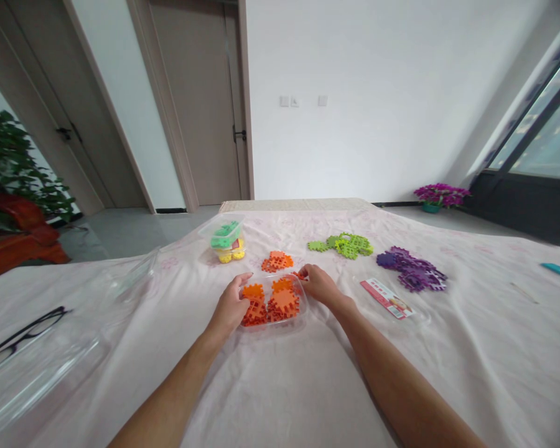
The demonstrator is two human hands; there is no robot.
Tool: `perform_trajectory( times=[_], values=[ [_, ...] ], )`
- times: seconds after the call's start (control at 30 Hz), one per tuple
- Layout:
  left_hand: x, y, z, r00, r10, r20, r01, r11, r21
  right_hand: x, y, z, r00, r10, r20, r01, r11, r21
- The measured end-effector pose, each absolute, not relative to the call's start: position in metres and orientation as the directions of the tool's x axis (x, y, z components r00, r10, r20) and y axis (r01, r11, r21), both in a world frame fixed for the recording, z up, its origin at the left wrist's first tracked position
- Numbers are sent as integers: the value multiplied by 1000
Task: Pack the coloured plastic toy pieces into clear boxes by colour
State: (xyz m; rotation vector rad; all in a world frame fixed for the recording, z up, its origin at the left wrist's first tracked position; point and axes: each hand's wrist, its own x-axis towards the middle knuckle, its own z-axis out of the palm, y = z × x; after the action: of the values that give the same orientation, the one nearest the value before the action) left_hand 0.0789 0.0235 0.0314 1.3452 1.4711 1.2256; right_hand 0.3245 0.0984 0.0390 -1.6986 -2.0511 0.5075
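Note:
A clear plastic container (303, 318) rests on the cloth in front of me, with orange gear-shaped pieces (284, 303) stacked inside in two groups. My left hand (232, 302) grips its left side, thumb toward the pieces. At the far right corner, my right hand (320, 284) has its fingers closed on a small orange gear piece (299, 275), partly hidden by the fingers. Just beyond the container lies a loose pile of orange gear pieces (277, 261).
Green gear pieces (352, 245) and purple ones (417, 270) lie to the right, near a red-and-white label card (386, 298). Stacked boxes (228, 241) hold green and yellow pieces. Glasses (23, 339) and a clear tray (51, 379) are at left; a teal object (559, 269) sits far right.

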Motion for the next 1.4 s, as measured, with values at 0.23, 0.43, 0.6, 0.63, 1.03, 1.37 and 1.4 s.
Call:
perform_trajectory(
  times=[0.23,0.43,0.6,0.63,1.03,1.37,1.4],
  values=[
    [82,20,37,-107,994,11,180,9,984,336,112,34,-60,989,134,659,140,-739],
    [85,18,40,-141,990,-9,8,10,1000,326,102,37,-216,973,80,613,198,-765],
    [85,18,36,-199,980,-13,-56,2,998,313,92,38,-259,955,144,797,296,-527],
    [85,18,35,-210,977,-18,-62,5,998,312,92,37,-255,957,140,812,291,-505],
    [91,13,41,-237,969,-62,-169,22,985,329,114,32,113,955,275,502,184,-845],
    [93,16,35,-244,964,-102,-219,48,975,298,72,98,-196,970,145,112,169,-979],
    [93,16,35,-243,964,-104,-217,50,975,292,66,100,-278,953,118,144,162,-976]
  ],
)
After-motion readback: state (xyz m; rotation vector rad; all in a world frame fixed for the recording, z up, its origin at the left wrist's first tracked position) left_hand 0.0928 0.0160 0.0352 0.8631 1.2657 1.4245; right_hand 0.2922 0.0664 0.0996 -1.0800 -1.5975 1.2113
